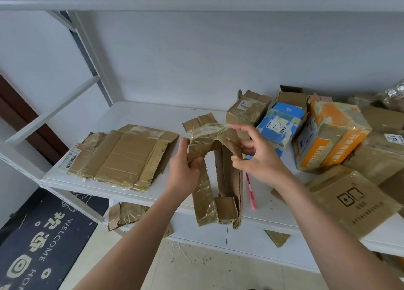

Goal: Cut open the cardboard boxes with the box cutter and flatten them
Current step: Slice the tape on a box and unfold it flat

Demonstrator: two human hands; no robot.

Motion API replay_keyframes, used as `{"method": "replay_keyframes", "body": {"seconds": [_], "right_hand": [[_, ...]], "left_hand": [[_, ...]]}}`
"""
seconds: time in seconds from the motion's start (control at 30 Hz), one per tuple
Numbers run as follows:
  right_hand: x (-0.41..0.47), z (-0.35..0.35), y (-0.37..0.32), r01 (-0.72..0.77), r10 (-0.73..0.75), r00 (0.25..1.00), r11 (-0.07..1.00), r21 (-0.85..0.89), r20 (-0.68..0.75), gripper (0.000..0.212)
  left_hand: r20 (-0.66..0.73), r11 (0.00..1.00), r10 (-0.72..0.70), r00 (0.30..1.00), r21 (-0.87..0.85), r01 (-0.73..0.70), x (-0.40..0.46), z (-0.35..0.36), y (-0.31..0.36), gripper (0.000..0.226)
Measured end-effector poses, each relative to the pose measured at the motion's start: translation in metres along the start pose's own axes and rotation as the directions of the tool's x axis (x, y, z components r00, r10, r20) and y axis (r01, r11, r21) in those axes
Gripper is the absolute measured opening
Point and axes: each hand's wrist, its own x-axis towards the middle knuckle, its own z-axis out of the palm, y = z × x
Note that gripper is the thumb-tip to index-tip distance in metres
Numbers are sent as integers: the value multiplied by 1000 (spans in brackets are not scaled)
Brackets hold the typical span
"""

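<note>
Forearms reaching up from the lower frame, left hand (184,169) gripping the left wall of an opened cardboard box (218,176) at centre, right hand (258,156) pinching its taped top flap, pink box cutter (251,191) on the shelf (153,116) just right of the box, flattened cardboard (122,156) at centre left, unopened boxes (328,136) at right.

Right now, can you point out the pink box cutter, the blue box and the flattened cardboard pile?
pink box cutter (251,193): head view, middle of its handle.
blue box (282,125): head view, its top face near the label.
flattened cardboard pile (124,156): head view, centre panel of top sheet.
</note>
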Motion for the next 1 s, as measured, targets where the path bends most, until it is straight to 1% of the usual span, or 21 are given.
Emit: {"method": "replay_keyframes", "body": {"seconds": [0.07, 0.13, 0.2, 0.3, 0.33, 0.4, 0.43, 0.47, 0.53, 0.63, 0.67, 0.73, 0.8, 0.83, 0.9, 0.97, 1.0], "right_hand": [[-1, -4, 0, -19, 18, 1000, 999, 49, 23, 66], [-4, -4, 4, -63, 59, 997, 993, 103, 41, 56], [-8, 1, 7, -96, 93, 995, 990, 107, 33, 47], [-10, 12, 12, -100, 105, 994, 987, 129, -38, 33], [-10, 15, 12, -105, 115, 991, 985, 140, -69, 25], [-10, 17, 13, -125, 143, 984, 979, 163, -105, 9], [-11, 17, 12, -136, 156, 981, 977, 165, -115, 11], [-11, 18, 11, -142, 164, 978, 977, 159, -131, 18], [-12, 21, 9, -132, 153, 976, 982, 138, -154, 30], [-13, 25, 6, -129, 143, 979, 986, 103, -147, 32], [-14, 26, 6, -134, 147, 979, 986, 98, -143, 32], [-14, 24, 7, -160, 178, 972, 980, 118, -155, 26], [-14, 20, 12, -164, 200, 959, 970, 182, -202, 16], [-13, 17, 15, -161, 211, 948, 964, 213, -239, 12], [-11, 10, 21, -165, 252, 920, 944, 285, -301, 16], [-10, 5, 24, -179, 281, 903, 934, 309, -325, 16], [-10, 4, 24, -194, 279, 890, 947, 254, -361, 21]], "left_hand": [[-2, 1000, -11, 1000, 8, 11, 2, -2, 0, 40], [-16, 1000, -21, 1000, -3, 21, 7, -10, -3, 43], [15, 1000, -14, 1000, -5, 14, 13, -19, -5, 44], [63, 999, -40, 997, 20, 39, 19, -23, -3, 36], [57, 998, -49, 997, 28, 47, 19, -22, -1, 38], [-24, 999, -13, 1000, 48, 14, 17, -19, 4, 50], [-80, 997, 26, 996, 73, -20, 15, -17, 6, 51], [-112, 994, 66, 992, 99, -55, 13, -15, 8, 48], [-100, 982, 105, 989, 168, -87, 8, -8, 14, 45], [-93, 942, 37, 995, 335, -3, 5, -3, 21, 67], [-99, 939, 22, 995, 344, 13, 6, -4, 23, 67], [-72, 968, 2, 997, 250, 16, 7, -8, 25, 61], [26, 995, -41, 999, 97, 38, 11, -13, 27, 53], [88, 998, -58, 994, 32, 55, 12, -18, 28, 43], [162, 992, -71, 984, -95, 87, 14, -28, 26, 18], [185, 977, -78, 980, -184, 113, 13, -37, 23, 18], [194, 973, -78, 978, -199, 118, 12, -40, 23, 20]]}}
